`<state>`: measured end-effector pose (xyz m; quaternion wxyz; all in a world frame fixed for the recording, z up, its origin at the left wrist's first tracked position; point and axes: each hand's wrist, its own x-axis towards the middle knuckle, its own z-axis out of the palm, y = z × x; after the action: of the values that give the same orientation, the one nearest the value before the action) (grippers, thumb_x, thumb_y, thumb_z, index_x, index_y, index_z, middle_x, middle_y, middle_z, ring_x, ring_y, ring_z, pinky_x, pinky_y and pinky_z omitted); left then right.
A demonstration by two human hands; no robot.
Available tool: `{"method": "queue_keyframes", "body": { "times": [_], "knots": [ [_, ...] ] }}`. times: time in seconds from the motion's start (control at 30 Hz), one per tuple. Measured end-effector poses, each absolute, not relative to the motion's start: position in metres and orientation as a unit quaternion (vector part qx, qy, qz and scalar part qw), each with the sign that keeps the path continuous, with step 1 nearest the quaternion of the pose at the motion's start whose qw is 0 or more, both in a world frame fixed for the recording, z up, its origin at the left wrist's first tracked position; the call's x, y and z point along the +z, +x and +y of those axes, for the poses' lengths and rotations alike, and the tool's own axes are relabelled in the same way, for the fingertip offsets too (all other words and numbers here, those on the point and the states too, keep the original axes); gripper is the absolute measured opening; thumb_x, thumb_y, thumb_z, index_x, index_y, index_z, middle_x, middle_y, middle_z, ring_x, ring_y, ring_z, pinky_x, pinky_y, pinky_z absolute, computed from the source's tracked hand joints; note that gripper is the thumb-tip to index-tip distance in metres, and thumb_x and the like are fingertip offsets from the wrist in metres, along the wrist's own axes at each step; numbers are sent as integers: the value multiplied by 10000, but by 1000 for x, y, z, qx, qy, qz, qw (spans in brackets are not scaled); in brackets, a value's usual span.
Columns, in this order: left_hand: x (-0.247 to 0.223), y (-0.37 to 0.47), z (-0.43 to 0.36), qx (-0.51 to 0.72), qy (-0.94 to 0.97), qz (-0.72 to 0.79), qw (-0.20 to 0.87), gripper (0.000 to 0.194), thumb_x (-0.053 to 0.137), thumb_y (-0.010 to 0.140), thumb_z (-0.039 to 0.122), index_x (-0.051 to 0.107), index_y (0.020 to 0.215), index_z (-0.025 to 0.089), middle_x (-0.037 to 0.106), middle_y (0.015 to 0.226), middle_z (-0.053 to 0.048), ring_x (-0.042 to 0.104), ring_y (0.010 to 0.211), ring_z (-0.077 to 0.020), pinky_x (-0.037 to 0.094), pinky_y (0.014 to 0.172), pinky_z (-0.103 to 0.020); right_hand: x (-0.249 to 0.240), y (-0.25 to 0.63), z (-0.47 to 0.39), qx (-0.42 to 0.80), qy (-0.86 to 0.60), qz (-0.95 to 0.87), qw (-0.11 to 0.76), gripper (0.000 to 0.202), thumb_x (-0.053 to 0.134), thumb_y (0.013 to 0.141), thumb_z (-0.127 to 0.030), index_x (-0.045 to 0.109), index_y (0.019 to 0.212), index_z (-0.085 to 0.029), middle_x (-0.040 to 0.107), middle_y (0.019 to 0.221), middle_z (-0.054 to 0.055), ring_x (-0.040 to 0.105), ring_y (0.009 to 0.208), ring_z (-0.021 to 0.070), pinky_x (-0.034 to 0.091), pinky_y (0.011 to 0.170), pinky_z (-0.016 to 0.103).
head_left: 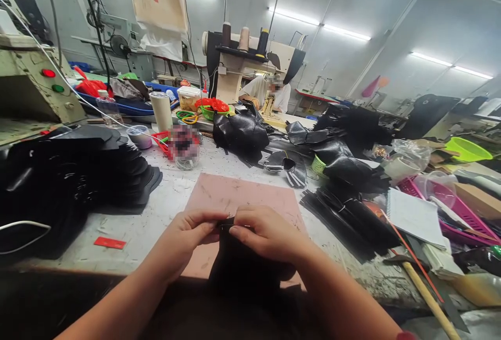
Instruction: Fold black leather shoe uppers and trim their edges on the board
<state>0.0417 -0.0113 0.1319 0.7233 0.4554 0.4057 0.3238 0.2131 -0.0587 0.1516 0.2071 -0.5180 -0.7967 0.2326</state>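
Note:
A black leather-like piece [242, 264] hangs between my hands over the near edge of a pink board [250, 194]. My left hand [193, 230] pinches its top edge from the left, thumb and fingers closed. Close beside it, my right hand [264, 230] grips the same edge, fingers bent over the top and thumb in front. The lower part of the piece drops into shadow near my lap, so its full outline is hidden.
Stacked black pieces [129, 173] lie at left, near a red strip [110, 243]. On the right are bundled black strips [340, 220], a notebook [415, 214] and a wooden-handled hammer [425, 293]. Beyond stands a sewing machine [229, 76] with a person [284, 97] behind it.

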Motion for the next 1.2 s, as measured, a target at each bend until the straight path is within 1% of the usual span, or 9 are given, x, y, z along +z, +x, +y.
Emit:
{"method": "queue_keyframes", "body": {
  "times": [0.13, 0.57, 0.73, 0.83, 0.93, 1.0, 1.1, 1.13, 1.2],
  "knots": [
    [133, 42, -12, 322, 459, 399, 725, 226, 722, 496, 228, 734, 714, 169, 725, 759, -43, 645, 705, -166, 531, 689, -248, 151, 212, -60, 220, -524, -795, 213, 178, 482, 842, -229, 556, 694, -163, 555, 660, -13, 495, 618, 96, 351, 590, 203],
    [129, 37, -14, 321, 494, 388, 709, 215, 681, 570, 242, 727, 768, 171, 724, 850, -57, 647, 804, -201, 525, 743, -277, 150, 209, -60, 202, -533, -791, 222, 181, 480, 830, -213, 537, 666, -164, 529, 652, -13, 472, 612, 94, 336, 574, 201],
    [126, 37, -14, 320, 570, 393, 647, 216, 697, 570, 247, 724, 776, 191, 727, 819, -42, 640, 832, -214, 501, 796, -302, 151, 208, -60, 197, -540, -789, 216, 185, 479, 830, -223, 527, 660, -166, 523, 646, -16, 466, 603, 95, 328, 562, 205],
    [124, 39, -15, 344, 589, 399, 613, 192, 698, 565, 275, 721, 734, 187, 726, 767, -39, 646, 781, -215, 507, 768, -311, 150, 208, -61, 191, -539, -791, 219, 176, 483, 823, -226, 525, 662, -171, 516, 648, -17, 469, 603, 98, 332, 556, 210],
    [123, 40, -17, 364, 591, 414, 588, 178, 693, 565, 285, 715, 710, 184, 722, 730, -35, 647, 734, -210, 518, 716, -301, 149, 210, -63, 178, -548, -779, 245, 144, 534, 776, -236, 513, 648, -174, 537, 755, 3, 489, 640, 106, 359, 578, 223],
    [122, 39, -18, 374, 589, 424, 577, 183, 694, 569, 287, 709, 719, 182, 720, 727, -32, 646, 727, -207, 519, 711, -298, 148, 213, -65, 188, -548, -772, 261, 141, 547, 753, -216, 498, 628, -173, 551, 927, 26, 512, 672, 104, 381, 603, 233],
    [122, 38, -18, 375, 591, 425, 574, 199, 702, 574, 284, 697, 743, 180, 718, 745, -32, 646, 745, -208, 515, 733, -302, 148, 217, -67, 214, -537, -773, 261, 151, 522, 767, -194, 491, 621, -172, 495, 1185, 35, 549, 740, 104, 403, 653, 247],
    [122, 38, -18, 370, 596, 422, 574, 202, 702, 578, 283, 693, 751, 179, 718, 756, -34, 645, 755, -208, 513, 743, -302, 148, 217, -67, 218, -533, -775, 260, 149, 515, 775, -193, 494, 629, -173, 496, 1201, 33, 556, 772, 112, 406, 675, 250],
    [125, 37, -15, 350, 616, 417, 570, 210, 695, 581, 277, 689, 765, 177, 715, 773, -36, 643, 769, -209, 508, 747, -299, 148, 218, -67, 217, -527, -782, 254, 134, 508, 785, -186, 503, 651, -177, 569, 1083, 35, 557, 803, 125, 405, 699, 244]
  ]
}}
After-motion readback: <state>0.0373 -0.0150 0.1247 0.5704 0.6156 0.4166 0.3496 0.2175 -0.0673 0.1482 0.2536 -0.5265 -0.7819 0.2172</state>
